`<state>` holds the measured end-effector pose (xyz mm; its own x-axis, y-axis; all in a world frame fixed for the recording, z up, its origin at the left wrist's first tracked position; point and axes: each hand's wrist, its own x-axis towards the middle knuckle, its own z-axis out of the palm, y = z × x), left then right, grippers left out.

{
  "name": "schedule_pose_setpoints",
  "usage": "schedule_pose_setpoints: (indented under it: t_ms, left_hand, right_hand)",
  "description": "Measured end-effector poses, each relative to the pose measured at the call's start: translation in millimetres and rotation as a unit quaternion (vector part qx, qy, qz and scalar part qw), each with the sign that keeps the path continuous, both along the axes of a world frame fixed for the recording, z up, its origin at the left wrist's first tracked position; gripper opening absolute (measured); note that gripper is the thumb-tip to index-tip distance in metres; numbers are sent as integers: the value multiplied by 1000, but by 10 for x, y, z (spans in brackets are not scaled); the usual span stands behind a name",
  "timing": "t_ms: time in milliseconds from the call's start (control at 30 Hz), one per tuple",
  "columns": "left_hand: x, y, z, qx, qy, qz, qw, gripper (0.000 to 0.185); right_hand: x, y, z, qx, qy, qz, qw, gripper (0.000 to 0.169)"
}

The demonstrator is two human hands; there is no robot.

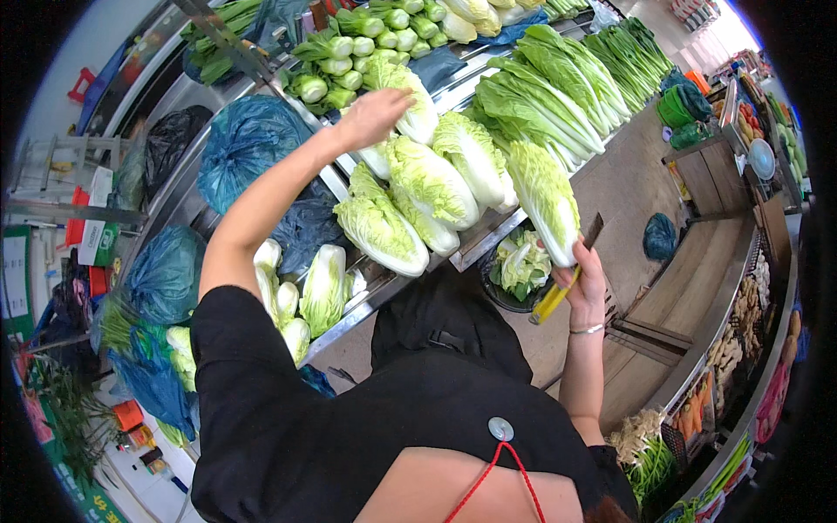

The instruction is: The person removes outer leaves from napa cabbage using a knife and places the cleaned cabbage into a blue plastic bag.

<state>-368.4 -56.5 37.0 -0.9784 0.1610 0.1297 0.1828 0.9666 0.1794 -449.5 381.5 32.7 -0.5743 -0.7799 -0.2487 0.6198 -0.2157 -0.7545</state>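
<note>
My right hand (584,278) grips a knife with a yellow handle (554,299), its dark blade (594,230) pointing away from me. The same hand holds the white base of a napa cabbage (544,199), whose leafy end leans toward the counter. My left hand (374,119) reaches over the counter and lies against another napa cabbage (418,111) at the back of a pile; whether the fingers grip it is unclear. Several more napa cabbages (433,183) are stacked in front, near the metal counter edge (487,240).
Below the counter corner, a black basket (500,302) holds leaf trimmings (521,265). Leafy lettuce (536,111) and bok choy (353,62) lie farther back. Left are blue plastic bags (252,147) and smaller cabbages (324,287). A wooden shelf (693,274) stands right.
</note>
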Motion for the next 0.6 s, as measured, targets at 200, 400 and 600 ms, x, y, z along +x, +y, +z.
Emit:
schedule_pose_setpoints:
  t_ms: [200,400,600]
  left_hand:
    - [428,1121,-120,-206,-38,-146,967,76]
    - [432,1186,-143,-218,-36,-46,974,96]
    - [988,345,116,-74,143,209,965,70]
  right_hand:
    - [-56,-485,33,-45,-43,34,997,42]
    - [34,-649,84,-36,13,51,998,44]
    - [648,-990,206,75,192,124,971,49]
